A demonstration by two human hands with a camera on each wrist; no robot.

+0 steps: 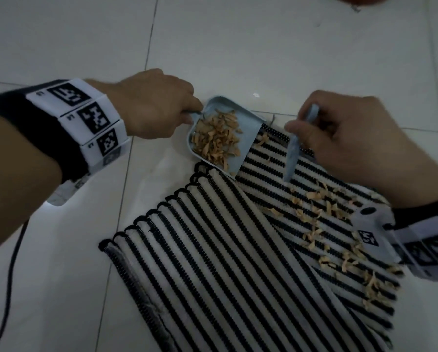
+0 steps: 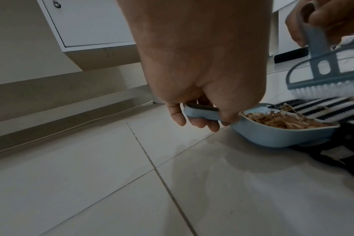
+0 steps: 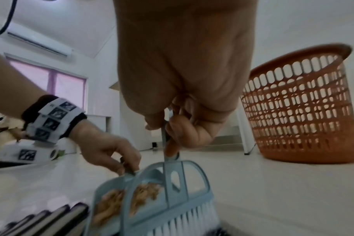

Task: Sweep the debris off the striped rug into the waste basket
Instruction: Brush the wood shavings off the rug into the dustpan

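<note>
Blue dustpan (image 1: 220, 138) half full in my left hand (image 1: 152, 105); right hand (image 1: 349, 138) grips the brush (image 1: 295, 151). Mid-sweep: debris (image 1: 339, 240) lower right on the striped rug (image 1: 212, 250) needs dragging in; basket (image 3: 299, 108) waits.

Left wristband (image 1: 86, 123): square black-and-white coded markers, each with a tiny printed label beside it, too small and blurred to read. Right wristband (image 1: 426, 247): similar coded markers, blurred. No other text, brand or number is legible.
</note>
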